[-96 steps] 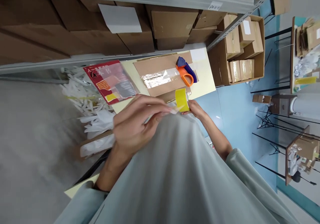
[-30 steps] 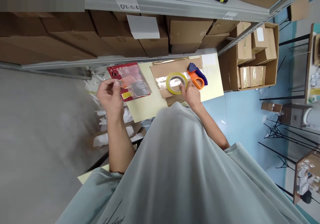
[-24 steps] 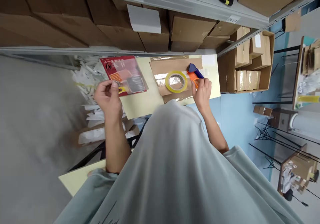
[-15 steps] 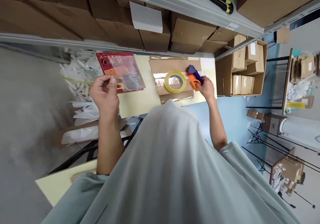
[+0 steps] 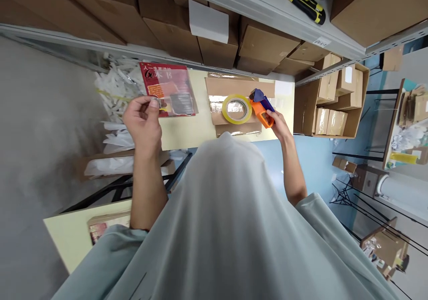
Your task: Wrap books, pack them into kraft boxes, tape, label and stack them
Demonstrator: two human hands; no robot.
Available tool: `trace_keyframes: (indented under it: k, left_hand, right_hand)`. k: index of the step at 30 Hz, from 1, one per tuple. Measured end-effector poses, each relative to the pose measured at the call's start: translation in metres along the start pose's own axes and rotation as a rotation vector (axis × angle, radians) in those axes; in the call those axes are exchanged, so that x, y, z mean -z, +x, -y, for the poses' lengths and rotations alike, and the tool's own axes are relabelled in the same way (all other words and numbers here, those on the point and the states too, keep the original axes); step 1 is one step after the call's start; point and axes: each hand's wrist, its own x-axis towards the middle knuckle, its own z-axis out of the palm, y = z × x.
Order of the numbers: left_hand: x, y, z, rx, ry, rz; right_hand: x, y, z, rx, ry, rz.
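My right hand [image 5: 279,124] is closed on an orange and blue tape dispenser [image 5: 262,108], held at the right side of the table. Beside the dispenser, a roll of clear yellowish tape [image 5: 247,109] lies on a flat piece of cardboard [image 5: 216,86] with shiny tape across it. My left hand [image 5: 143,117] is pinched, thumb against fingertips, over the near left corner of a red book [image 5: 185,84] in a clear wrapper. Between those fingertips sits something small and pale that I cannot make out.
A grey shelf [image 5: 254,19] of cardboard boxes runs along the table's far edge, with utility knives [image 5: 306,6] on top. At the right stands an open carton [image 5: 304,108] holding smaller boxes. Crumpled white packing material [image 5: 117,84] is piled at the left.
My right hand has turned the tape dispenser so more of its orange side shows. The left hand keeps its pinch near the book. The whole view has shifted slightly.
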Motion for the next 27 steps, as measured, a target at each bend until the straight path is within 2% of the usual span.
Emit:
trace_keyframes:
  k: [3, 7, 11, 13, 15, 17, 19, 22, 27]
  left_hand:
    - [-0.001, -0.001, -0.004, -0.036, -0.025, 0.005]
    - [-0.003, -0.002, -0.012, -0.06, -0.028, 0.009]
    - [-0.006, -0.001, -0.02, -0.083, 0.026, 0.0]
    - [-0.007, -0.001, -0.022, -0.085, 0.04, -0.012]
    - [-0.008, -0.001, -0.023, -0.069, 0.054, -0.03]
    - [-0.009, -0.002, -0.023, -0.04, 0.072, -0.042]
    - [-0.009, -0.003, -0.023, -0.027, 0.087, -0.047]
    - [-0.008, -0.005, -0.023, -0.04, 0.112, -0.048]
    - [-0.006, -0.011, -0.023, -0.073, 0.133, -0.073]
  right_hand:
    - [-0.006, 0.001, -0.001, -0.005, 0.13, 0.033]
    - [-0.01, 0.009, -0.001, -0.01, 0.213, 0.0]
    - [0.001, 0.015, 0.002, 0.107, 0.191, -0.084]
    - [0.01, 0.016, 0.003, 0.221, -0.007, -0.152]
    - [0.018, 0.017, 0.004, 0.322, -0.342, -0.175]
    - [0.021, 0.018, 0.002, 0.383, -0.676, -0.131]
    - [0.019, 0.02, -0.001, 0.413, -0.887, -0.068]
    - [0.011, 0.025, -0.004, 0.425, -1.001, -0.063]
    - [-0.003, 0.029, -0.002, 0.408, -1.035, -0.056]
